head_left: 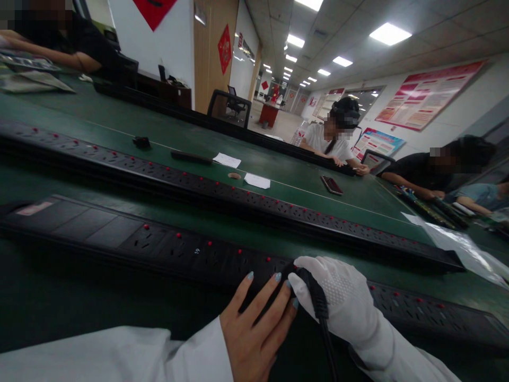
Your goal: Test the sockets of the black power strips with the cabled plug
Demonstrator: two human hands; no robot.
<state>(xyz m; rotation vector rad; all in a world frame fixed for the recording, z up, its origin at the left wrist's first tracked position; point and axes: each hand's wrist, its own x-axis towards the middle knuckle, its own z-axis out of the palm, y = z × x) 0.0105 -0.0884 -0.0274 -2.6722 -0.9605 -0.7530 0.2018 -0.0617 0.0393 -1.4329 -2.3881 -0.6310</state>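
Note:
A long black power strip (167,249) with sockets and red buttons lies across the green table in front of me. My left hand (260,329) is bare, its fingers spread and their tips resting on the near side of the strip. My right hand (338,297), in a white dotted glove, is closed round a black plug (312,289) at the strip's sockets, and its cable (328,345) hangs down toward me. The glove and fingers hide the plug's front, so I cannot tell how deep it sits.
A second long strip (191,185) lies parallel behind. Beyond it are paper slips (257,181), a phone (331,185) and a small black object (141,142). Clear plastic (461,246) lies at the right. Several people sit around the table.

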